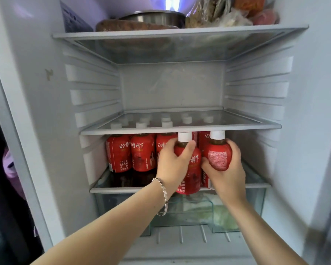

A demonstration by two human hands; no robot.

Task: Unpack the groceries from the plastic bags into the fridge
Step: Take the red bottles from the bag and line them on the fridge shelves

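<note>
Bottles (118, 153) w/ red labels & white caps stand in a row at the left of the lower shelf (122, 189) in the fridge (304, 111), under the glass mid shelf (256, 126). Next we have our left hand (172, 163), bracelet (162, 188) on the wrist, wrapped round one bottle (192, 169) at that shelf's front edge. Just beside it, our right hand (225, 175) grips a second bottle (218, 153). A clear drawer (256, 207) sits below.

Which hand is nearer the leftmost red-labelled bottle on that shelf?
Left. The left hand is right of the leftmost red-labelled bottle; the right hand lies farther right.
</note>
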